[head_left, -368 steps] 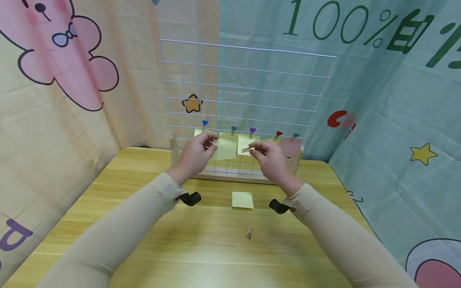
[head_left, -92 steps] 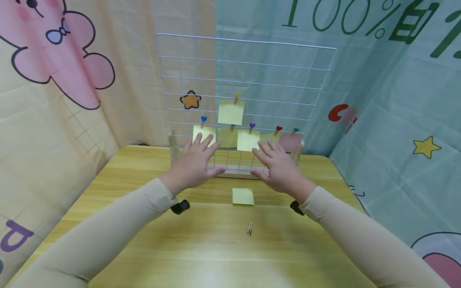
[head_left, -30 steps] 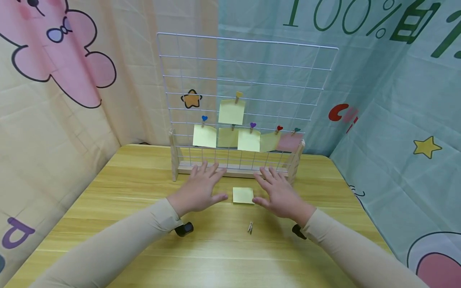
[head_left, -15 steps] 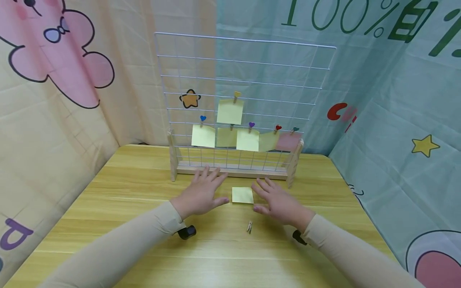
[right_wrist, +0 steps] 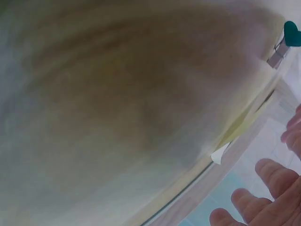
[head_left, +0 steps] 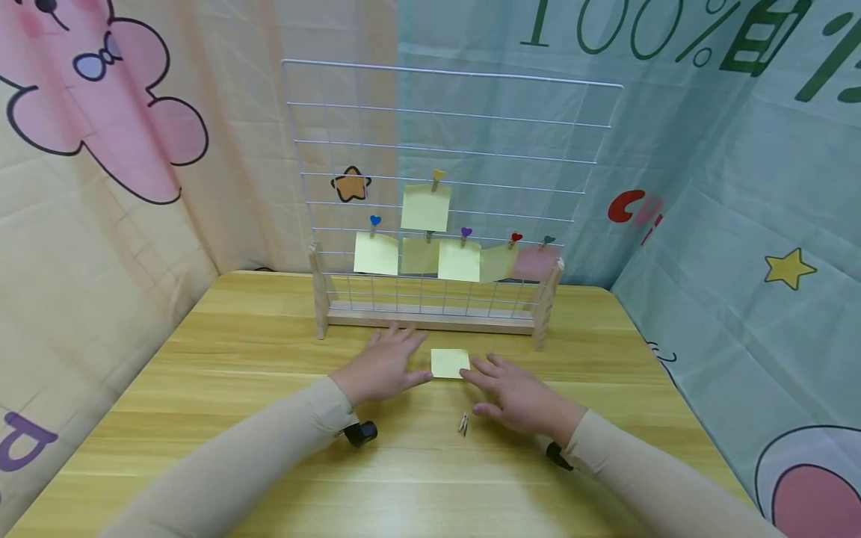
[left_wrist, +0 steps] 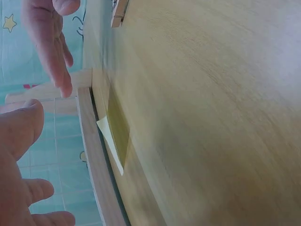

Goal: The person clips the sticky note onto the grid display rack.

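Note:
My left hand (head_left: pixel 385 366) hovers low over the table with its fingers spread, left of a loose yellow sticky note (head_left: pixel 449 363). On the note's other side is my right hand (head_left: pixel 518 396), fingers extended, its fingertips near the note's right edge. Both hands hold nothing. The note lies flat with one edge lifted, as the left wrist view shows. Nearer the front lies a small wooden clothespin (head_left: pixel 463 424), left of my right thumb; in the right wrist view it carries a teal heart (right_wrist: pixel 292 34).
Behind the hands stands a white wire grid (head_left: pixel 430 312) in a wooden base (head_left: pixel 430 321). Heart clothespins hold a row of yellow notes (head_left: pixel 376 254) and a pink note (head_left: pixel 536 263) on it, with another yellow note (head_left: pixel 426 208) higher up. Printed curtains surround the wooden table (head_left: pixel 235 359).
Earlier, my hands held a note and a clothespin at the grid; a note then hung higher, under a yellow heart. Since then both empty hands have come down toward the loose note, moving closer together.

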The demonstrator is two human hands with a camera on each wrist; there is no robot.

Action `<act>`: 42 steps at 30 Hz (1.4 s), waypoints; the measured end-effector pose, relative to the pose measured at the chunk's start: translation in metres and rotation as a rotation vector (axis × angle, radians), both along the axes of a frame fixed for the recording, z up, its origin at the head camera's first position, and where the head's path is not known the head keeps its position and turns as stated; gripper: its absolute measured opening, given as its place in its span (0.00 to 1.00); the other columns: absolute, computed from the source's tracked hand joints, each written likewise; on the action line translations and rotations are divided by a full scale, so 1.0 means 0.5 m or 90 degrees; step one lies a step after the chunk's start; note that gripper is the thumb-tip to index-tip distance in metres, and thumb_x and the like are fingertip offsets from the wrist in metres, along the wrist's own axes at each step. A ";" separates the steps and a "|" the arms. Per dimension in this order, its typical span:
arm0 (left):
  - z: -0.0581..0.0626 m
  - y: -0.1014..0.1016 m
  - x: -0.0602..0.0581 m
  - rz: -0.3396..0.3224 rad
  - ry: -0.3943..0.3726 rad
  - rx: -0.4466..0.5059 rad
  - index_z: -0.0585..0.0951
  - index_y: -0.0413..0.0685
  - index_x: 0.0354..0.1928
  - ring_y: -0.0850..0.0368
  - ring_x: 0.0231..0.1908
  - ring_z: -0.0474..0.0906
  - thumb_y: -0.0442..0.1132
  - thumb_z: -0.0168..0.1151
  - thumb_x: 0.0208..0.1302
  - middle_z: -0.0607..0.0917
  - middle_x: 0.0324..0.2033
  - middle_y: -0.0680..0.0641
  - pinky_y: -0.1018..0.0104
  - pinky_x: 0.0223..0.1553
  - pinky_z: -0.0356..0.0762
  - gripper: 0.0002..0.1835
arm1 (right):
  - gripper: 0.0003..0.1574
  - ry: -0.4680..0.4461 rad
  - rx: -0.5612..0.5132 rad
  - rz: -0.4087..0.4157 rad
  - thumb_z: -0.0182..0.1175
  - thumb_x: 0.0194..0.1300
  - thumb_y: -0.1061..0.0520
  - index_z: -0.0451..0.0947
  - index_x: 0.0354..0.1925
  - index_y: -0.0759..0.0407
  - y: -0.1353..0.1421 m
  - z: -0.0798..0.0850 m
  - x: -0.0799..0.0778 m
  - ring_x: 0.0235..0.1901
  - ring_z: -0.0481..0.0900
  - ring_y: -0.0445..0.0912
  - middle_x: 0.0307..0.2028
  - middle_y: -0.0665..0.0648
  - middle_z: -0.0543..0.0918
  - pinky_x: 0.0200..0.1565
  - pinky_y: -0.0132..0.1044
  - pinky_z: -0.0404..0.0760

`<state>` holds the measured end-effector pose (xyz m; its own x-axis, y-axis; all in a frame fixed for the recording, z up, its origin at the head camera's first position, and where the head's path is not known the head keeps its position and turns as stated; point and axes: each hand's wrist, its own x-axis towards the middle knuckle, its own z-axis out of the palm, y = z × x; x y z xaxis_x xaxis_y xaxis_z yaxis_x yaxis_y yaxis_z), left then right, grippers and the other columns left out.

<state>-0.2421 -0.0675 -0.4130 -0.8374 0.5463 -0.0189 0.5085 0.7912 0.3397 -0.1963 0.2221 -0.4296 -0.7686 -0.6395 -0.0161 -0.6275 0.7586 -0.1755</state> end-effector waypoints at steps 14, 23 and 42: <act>-0.027 0.025 -0.029 0.004 -0.049 -0.019 0.58 0.52 0.83 0.34 0.82 0.51 0.66 0.57 0.75 0.61 0.82 0.41 0.32 0.80 0.47 0.45 | 0.33 -0.004 0.018 0.052 0.60 0.77 0.41 0.73 0.75 0.46 -0.006 -0.013 0.020 0.76 0.68 0.64 0.75 0.58 0.73 0.74 0.62 0.69; -0.038 0.030 -0.051 -0.001 -0.082 -0.008 0.58 0.51 0.83 0.41 0.81 0.58 0.66 0.55 0.76 0.63 0.81 0.43 0.42 0.80 0.57 0.44 | 0.23 0.025 -0.003 0.116 0.66 0.74 0.48 0.83 0.64 0.48 -0.015 -0.018 0.021 0.58 0.84 0.46 0.57 0.50 0.87 0.63 0.47 0.82; -0.053 0.063 -0.096 0.037 -0.130 0.005 0.65 0.47 0.80 0.46 0.75 0.70 0.65 0.59 0.74 0.75 0.74 0.44 0.49 0.76 0.67 0.43 | 0.14 0.007 -0.008 0.165 0.75 0.65 0.54 0.92 0.50 0.45 -0.037 -0.014 0.018 0.43 0.75 0.36 0.42 0.44 0.82 0.50 0.30 0.80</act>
<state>-0.2900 -0.0361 -0.4394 -0.8468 0.4979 -0.1873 0.3824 0.8144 0.4364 -0.1873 0.2037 -0.4365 -0.5787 -0.8155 0.0005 -0.8028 0.5695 -0.1764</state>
